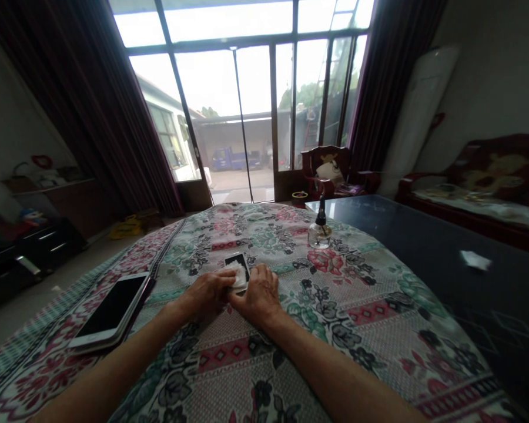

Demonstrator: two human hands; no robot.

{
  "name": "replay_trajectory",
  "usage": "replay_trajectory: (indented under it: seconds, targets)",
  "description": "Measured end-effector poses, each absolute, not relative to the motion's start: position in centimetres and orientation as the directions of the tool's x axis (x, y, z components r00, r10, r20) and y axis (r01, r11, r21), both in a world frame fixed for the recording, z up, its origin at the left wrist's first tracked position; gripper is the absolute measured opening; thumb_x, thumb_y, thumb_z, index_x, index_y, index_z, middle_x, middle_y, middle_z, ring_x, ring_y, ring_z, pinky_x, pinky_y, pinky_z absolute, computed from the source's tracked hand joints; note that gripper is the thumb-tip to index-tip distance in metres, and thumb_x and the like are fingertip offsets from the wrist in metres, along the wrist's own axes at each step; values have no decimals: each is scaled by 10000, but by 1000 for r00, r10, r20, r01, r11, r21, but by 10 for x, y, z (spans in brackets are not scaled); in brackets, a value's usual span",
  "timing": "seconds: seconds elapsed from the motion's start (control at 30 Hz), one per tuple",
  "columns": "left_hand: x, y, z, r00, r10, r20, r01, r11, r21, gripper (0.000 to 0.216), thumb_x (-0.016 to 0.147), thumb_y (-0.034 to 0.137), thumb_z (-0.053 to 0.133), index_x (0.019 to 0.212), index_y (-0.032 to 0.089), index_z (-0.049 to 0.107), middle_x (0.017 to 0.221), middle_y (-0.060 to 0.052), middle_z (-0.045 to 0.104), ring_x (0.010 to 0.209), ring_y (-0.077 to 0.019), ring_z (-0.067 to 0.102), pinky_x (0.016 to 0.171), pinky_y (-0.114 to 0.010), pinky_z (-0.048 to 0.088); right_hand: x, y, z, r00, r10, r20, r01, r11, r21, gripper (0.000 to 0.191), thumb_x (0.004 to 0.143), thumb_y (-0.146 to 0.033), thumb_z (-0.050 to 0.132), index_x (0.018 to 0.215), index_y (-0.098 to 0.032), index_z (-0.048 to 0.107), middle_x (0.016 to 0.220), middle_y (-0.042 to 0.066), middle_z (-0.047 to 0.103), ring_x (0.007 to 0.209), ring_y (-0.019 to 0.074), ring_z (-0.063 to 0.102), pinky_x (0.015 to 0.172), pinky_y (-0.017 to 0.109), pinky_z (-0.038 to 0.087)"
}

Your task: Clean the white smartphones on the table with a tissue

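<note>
A small white-framed phone (pixel 235 258) with a dark screen lies on the flowered tablecloth (pixel 264 364), in front of me. My left hand (pixel 208 292) presses a crumpled white tissue (pixel 240 275) against its screen, fingers closed on the tissue. From the other side, my right hand (pixel 260 294) grips the phone's right and near edge with thumb and bent fingers. The phone's near end is partly covered by my hands. Farther off to the right stands a clear glass bottle (pixel 319 236) with a black top.
To the left lies a large white tablet (pixel 112 308) with a dark screen, on a dark case. A glossy dark table (pixel 423 252) adjoins on the right, bearing a crumpled white tissue (pixel 475 260). Beyond are a wooden chair (pixel 308 164) and glass doors (pixel 255 117).
</note>
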State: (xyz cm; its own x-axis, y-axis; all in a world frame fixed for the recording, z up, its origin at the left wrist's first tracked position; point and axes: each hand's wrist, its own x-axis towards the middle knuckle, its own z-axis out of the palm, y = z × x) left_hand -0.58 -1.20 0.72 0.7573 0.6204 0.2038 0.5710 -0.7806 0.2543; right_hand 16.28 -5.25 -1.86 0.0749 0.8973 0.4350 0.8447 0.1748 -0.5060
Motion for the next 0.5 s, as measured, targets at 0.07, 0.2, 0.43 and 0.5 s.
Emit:
replay_trajectory:
  seconds: [0.07,0.2,0.43,0.5]
  targets:
    - [0,3,8,730,654,201,607,-754,250,309,768,83,484,964,199,694,1192,-74,655,1052,-220,623,921,-321,489,163,-53,-18,72,899,431,842,177,-510,545,609,-539,715,959,-136,602,1010,142,578,990,320,509,900,433,366]
    - [14,36,11,649,728,222,687,-686,240,388,807,63,403,1021,191,700,1220,-76,655,1079,-229,613,941,-343,468,162,-53,-18,78,896,436,841,176,-511,560,604,-559,726,968,-152,604,1010,135,582,994,317,512,908,429,364]
    - [23,60,8,610,770,188,745,-638,196,435,763,1,369,1017,116,702,1130,-136,685,1030,-261,632,912,-376,464,167,-50,-19,53,897,439,839,199,-507,561,638,-596,687,983,-161,608,997,127,586,989,311,527,886,428,379]
    - [23,59,8,613,764,200,740,-644,194,439,758,-3,365,1017,120,698,1116,-137,685,1015,-254,631,912,-369,460,170,-49,-18,53,901,431,833,198,-517,568,620,-604,696,973,-167,608,1004,122,582,982,306,534,868,420,392]
